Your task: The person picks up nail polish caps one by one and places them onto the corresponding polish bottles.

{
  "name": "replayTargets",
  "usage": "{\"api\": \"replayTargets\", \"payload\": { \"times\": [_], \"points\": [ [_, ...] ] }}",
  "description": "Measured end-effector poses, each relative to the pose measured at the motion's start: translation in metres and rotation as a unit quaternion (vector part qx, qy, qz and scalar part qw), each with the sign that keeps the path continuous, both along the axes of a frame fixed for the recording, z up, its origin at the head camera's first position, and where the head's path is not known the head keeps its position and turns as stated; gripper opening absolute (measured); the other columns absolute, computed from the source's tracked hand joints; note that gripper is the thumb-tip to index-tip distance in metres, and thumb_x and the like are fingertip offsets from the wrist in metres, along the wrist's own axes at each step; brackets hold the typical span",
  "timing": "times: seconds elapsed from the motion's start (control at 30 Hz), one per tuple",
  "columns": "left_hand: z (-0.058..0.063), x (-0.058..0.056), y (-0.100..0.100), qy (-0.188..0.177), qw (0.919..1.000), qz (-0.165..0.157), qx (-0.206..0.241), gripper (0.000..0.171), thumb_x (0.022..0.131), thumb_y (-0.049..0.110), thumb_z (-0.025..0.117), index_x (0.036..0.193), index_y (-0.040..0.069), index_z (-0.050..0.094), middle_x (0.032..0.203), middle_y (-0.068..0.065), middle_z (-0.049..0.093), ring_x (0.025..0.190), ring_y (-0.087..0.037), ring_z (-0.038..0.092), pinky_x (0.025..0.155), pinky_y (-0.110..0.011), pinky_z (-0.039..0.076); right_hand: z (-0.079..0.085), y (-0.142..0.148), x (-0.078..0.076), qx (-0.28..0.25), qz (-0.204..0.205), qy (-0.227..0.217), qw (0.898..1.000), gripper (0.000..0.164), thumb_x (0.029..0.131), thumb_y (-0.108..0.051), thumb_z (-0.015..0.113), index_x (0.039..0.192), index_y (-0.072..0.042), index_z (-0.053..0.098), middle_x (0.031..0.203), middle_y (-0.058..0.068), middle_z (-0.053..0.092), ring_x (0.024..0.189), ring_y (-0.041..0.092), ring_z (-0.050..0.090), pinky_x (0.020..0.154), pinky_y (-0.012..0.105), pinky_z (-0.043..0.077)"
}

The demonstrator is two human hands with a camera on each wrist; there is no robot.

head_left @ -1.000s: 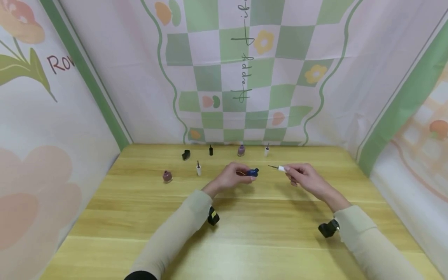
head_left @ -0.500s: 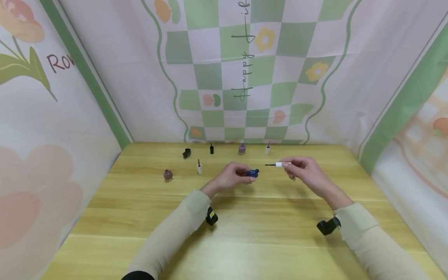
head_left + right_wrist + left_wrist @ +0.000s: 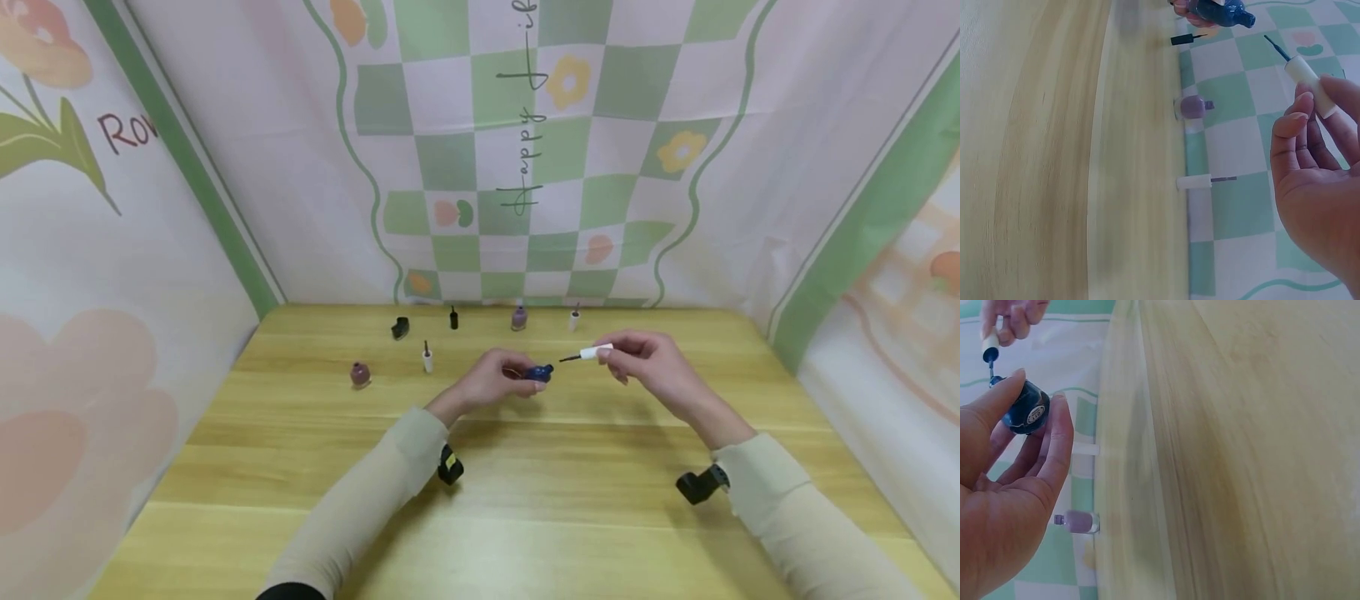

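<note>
Held between the thumb and fingers of my left hand point(image 3: 487, 381) is a dark blue nail polish bottle point(image 3: 538, 373), uncapped and tilted with its neck to the right. An oval label shows on the bottle point(image 3: 1027, 412) in the left wrist view. My right hand point(image 3: 660, 371) pinches a white brush cap point(image 3: 596, 352), its thin dark brush pointing left and down at the bottle's neck. In the right wrist view a gap separates the brush tip of the white cap point(image 3: 1311, 86) from the bottle mouth. Both hands are above the wooden table point(image 3: 555, 492).
Toward the back stand a small black bottle-like thing point(image 3: 401, 327), a black brush cap point(image 3: 453, 320), a lilac polish bottle point(image 3: 519, 319) and a white brush cap point(image 3: 573, 321), brush up. Farther left are a mauve polish bottle point(image 3: 360, 375) and another white brush cap point(image 3: 427, 362).
My right hand has moved left, bringing the brush nearer the blue bottle's neck, and the brush now slants downward. My left hand and the bottle have barely moved.
</note>
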State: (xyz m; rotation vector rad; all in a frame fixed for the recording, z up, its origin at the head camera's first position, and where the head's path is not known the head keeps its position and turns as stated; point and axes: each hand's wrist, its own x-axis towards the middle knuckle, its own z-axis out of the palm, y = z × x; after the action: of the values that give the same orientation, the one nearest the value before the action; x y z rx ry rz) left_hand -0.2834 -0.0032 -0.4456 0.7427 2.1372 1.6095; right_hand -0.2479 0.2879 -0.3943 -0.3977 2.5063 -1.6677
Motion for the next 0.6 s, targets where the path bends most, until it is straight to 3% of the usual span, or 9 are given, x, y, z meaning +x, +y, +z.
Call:
{"api": "replayTargets", "payload": {
  "times": [0.3,0.6],
  "points": [
    [-0.0005,0.0006,-0.0014,-0.002,1.0000,0.003,0.001,0.021,0.093,0.015,0.077,0.112,0.005,0.074,0.102,-0.005,0.073,0.089,-0.018,0.069,0.086,-0.039,0.061,0.0054,-0.0074,0.0038,-0.001,0.002,-0.004,1.000,0.033,0.103,-0.026,0.065,0.125,-0.002,0.067,0.092,0.006,0.069,0.078,0.022,0.063,0.068,0.030,0.055],
    [-0.0002,0.0018,-0.0037,-0.005,1.0000,0.005,-0.007,0.021,0.092,0.017,0.079,0.110,0.007,0.075,0.100,-0.004,0.072,0.088,-0.019,0.069,0.087,-0.043,0.060,0.0030,-0.0101,0.0047,-0.002,0.013,0.001,1.000,0.032,0.102,-0.025,0.066,0.123,-0.001,0.067,0.090,0.008,0.068,0.074,0.020,0.062,0.063,0.027,0.054]
  ]
}}
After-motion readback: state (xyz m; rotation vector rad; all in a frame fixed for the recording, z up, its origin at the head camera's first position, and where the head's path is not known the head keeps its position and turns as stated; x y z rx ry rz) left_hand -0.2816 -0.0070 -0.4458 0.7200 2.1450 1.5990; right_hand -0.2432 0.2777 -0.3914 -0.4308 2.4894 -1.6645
